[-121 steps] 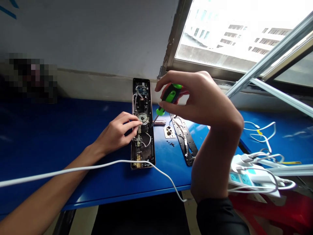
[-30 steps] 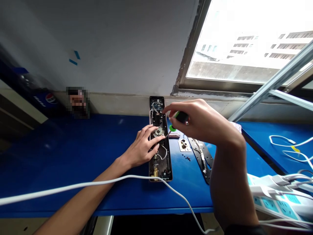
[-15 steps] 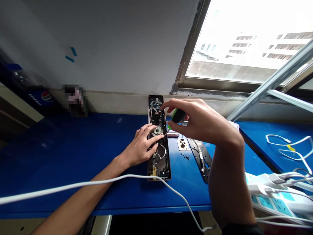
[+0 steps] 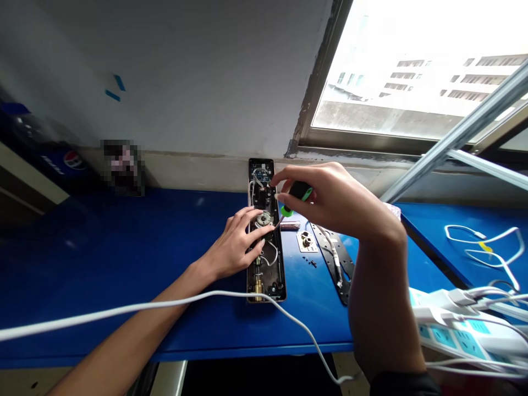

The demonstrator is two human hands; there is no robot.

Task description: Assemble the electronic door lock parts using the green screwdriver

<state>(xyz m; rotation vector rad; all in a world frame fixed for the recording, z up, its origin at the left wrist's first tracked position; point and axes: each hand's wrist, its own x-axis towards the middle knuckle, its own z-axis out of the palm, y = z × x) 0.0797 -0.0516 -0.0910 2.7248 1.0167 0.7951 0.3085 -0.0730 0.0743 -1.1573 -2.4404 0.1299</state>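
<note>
In the head view a long black lock housing (image 4: 272, 275) lies open on the blue table, its circuit board, wires, round metal mechanism (image 4: 263, 220) and brass cylinder showing. My left hand (image 4: 237, 242) rests on the housing with fingers spread around the round mechanism. Closed on the black-and-green handle of a screwdriver (image 4: 297, 193) is my right hand (image 4: 325, 192). The screwdriver's shaft slants down to the left, its tip by the housing's right side near my left index finger. Whether the tip sits in a screw cannot be made out.
Right of the housing lie a square metal plate (image 4: 307, 242), small dark screws (image 4: 310, 262) and a black perforated plate (image 4: 339, 269). A white cable (image 4: 214, 293) crosses the front. Power strips (image 4: 462, 335) stand at lower right, and a Pepsi bottle (image 4: 61, 159) at left.
The screwdriver handle has turned in my right hand, and more of its green collar shows below the fingers. My left hand stays on the housing. The whole view has shifted slightly.
</note>
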